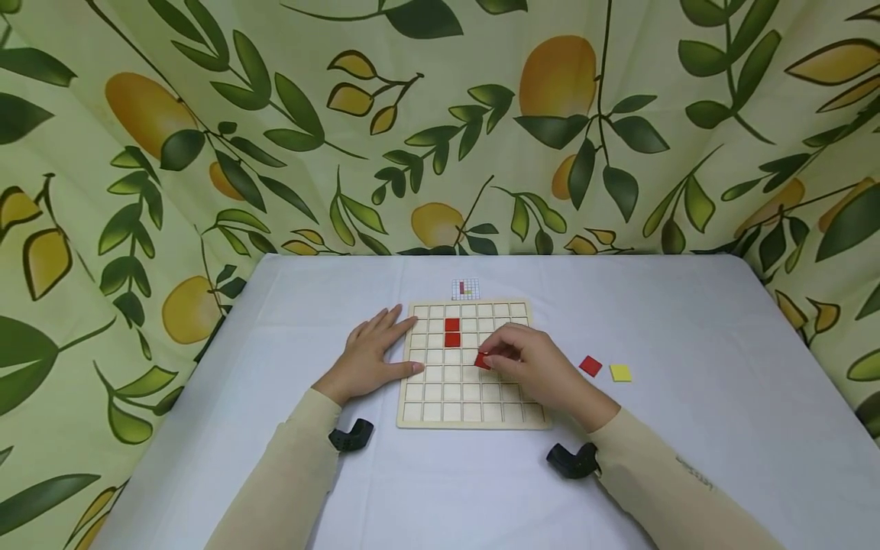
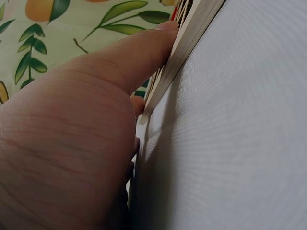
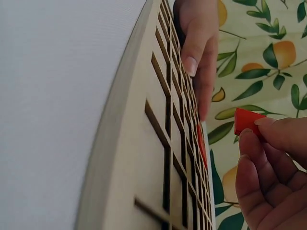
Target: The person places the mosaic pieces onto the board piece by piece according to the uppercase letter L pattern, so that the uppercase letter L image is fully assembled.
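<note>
A square wooden grid board (image 1: pixel 433 391) lies on the white table. Two red square tiles (image 1: pixel 451 339) sit one behind the other in its upper left cells. My right hand (image 1: pixel 539 367) is over the board's right half, pinching a red tile (image 3: pixel 246 120) between thumb and fingers; the right wrist view shows that tile held off the board. At the left edge my left hand (image 1: pixel 371 355) has its fingers spread, and its thumb (image 2: pixel 148 48) rests on the board's rim.
Right of the board lie a loose red tile (image 1: pixel 590 366) and a yellow tile (image 1: pixel 620 373). A small printed grid card (image 1: pixel 465 289) lies just behind the board. Patterned cloth (image 1: pixel 440 137) hangs behind the table.
</note>
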The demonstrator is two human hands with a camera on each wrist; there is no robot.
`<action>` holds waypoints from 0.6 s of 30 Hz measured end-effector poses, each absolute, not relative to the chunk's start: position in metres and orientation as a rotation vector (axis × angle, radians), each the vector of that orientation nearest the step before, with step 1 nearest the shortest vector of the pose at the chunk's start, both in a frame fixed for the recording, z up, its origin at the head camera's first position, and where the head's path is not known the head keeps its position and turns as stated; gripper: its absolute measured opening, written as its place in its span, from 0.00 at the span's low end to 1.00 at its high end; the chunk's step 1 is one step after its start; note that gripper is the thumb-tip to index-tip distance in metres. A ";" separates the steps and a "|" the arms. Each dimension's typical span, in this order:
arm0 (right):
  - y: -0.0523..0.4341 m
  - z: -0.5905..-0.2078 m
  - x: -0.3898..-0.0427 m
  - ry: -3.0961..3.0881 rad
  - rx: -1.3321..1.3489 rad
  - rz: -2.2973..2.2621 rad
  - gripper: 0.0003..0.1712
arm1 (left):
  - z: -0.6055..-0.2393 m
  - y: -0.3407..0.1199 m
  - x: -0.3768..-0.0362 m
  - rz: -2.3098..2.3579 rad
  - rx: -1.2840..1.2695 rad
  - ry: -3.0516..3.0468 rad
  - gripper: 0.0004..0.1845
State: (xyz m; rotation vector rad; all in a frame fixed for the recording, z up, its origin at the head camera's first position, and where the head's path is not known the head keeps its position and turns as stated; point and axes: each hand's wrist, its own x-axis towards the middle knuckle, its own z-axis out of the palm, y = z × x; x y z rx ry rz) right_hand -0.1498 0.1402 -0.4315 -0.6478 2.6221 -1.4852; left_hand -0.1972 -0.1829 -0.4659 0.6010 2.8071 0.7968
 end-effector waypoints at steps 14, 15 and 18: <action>0.099 -0.443 -0.178 2.568 -0.606 -1.413 0.05 | -0.465 -0.185 -0.198 0.781 0.618 2.809 0.51; 0.098 -0.444 -0.179 2.577 -0.611 -1.389 0.05 | -0.465 -0.185 -0.198 0.782 0.619 2.807 0.51; 0.096 -0.446 -0.180 2.590 -0.627 -1.337 0.07 | -0.465 -0.186 -0.198 0.783 0.619 2.806 0.51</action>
